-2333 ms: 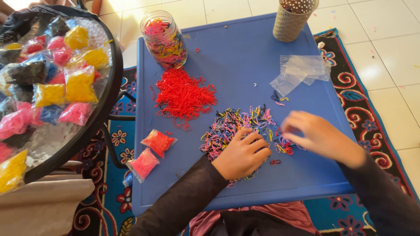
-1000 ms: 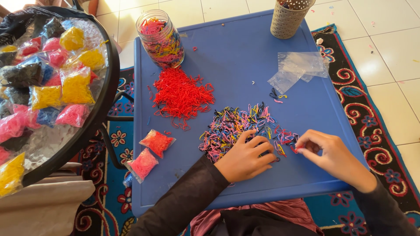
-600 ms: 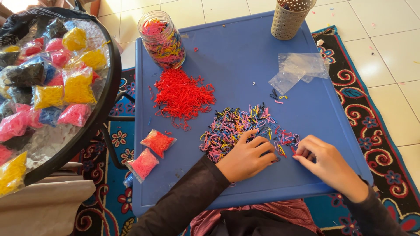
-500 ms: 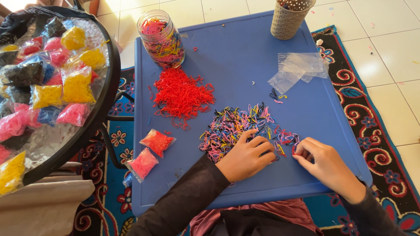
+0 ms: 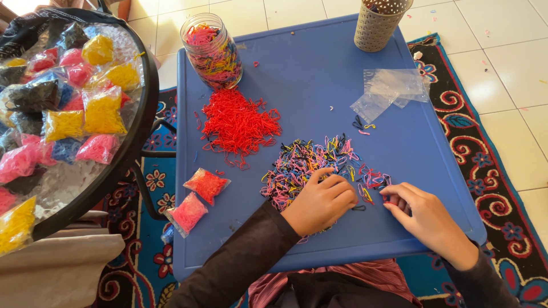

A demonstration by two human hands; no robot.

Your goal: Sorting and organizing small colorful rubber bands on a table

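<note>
Left hand [image 5: 321, 201] curled loosely on the mixed-colour pile of small rubber bands [image 5: 311, 165], gripping nothing visible | right hand [image 5: 425, 215] pinching bands beside it on the blue plastic tabletop [image 5: 297, 68] | best picked singly, fingertips low.

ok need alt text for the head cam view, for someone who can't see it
Two hands sort tiny elastic bands on a blue table: the left hand rests on a mixed-colour pile, the right hand pinches at its edge. Beyond lie a red pile, a jar of bands and two filled packets.
</note>
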